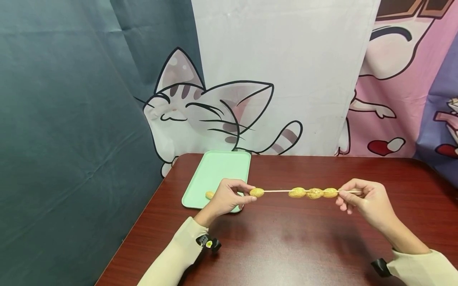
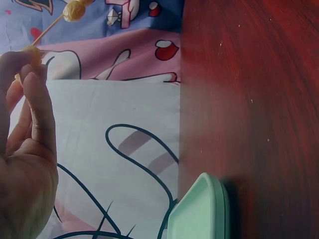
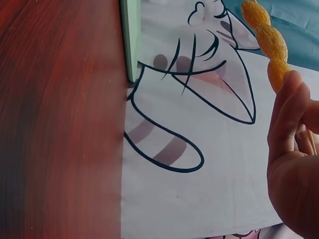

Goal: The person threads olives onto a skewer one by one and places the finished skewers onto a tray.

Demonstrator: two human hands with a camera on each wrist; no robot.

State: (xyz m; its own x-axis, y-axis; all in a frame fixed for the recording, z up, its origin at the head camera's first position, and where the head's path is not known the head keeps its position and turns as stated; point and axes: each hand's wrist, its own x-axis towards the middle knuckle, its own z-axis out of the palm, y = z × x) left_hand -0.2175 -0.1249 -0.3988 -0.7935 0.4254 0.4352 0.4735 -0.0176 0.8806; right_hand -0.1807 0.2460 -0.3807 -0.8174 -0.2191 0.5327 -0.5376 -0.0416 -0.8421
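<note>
A thin wooden skewer [image 1: 276, 191] is held level above the table between both hands. Three yellow, wrinkled oval pieces [image 1: 315, 193] sit side by side on its right part. My left hand [image 1: 226, 195] pinches another yellow oval piece [image 1: 257, 192] at the skewer's left end, a bare stretch of stick separating it from the three. Just right of the row, my right hand [image 1: 370, 200] grips the skewer between thumb and fingers, and the stick's end runs on behind them. In the right wrist view, the fingertips are right at the lowest yellow piece [image 3: 277, 73].
A mint-green tray [image 1: 225, 169] lies at the table's back left, partly behind the left hand. On it is one more yellow piece [image 1: 209, 195], half hidden by that hand. Cartoon-printed cloth [image 1: 304, 79] hangs behind the dark red wooden table [image 1: 286, 246].
</note>
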